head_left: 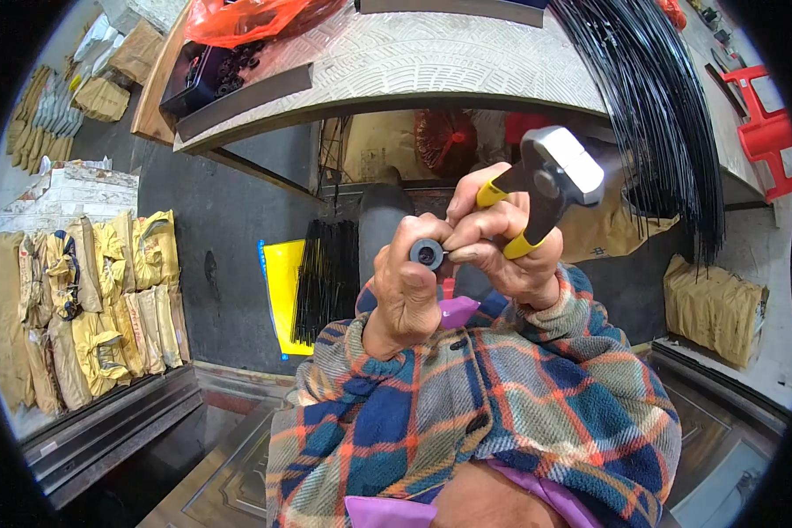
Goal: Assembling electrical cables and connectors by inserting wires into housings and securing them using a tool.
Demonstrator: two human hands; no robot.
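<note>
Between the thumb and fingers of my left hand (400, 299) is a small black ring-shaped part (427, 254) with a hole through its middle. Pressed close beside it, my right hand (519, 251) grips end-cutting pliers (546, 185) by their yellow-edged handles, with the broad metal jaws pointing up and to the right. The thumb and forefinger of that hand pinch near the ring's right side. Whatever they pinch there is too small to make out. Both hands are held in front of my plaid jacket, short of the table's front edge.
Ahead stands a table (466, 66) carrying a dark bin (194, 79) of small black parts and a red plastic bag (255, 19). Long black rods (651, 97) hang over its right side. More black rods (326, 282) lie on a yellow sheet (282, 290). Wrapped packages (106, 299) are stacked at left.
</note>
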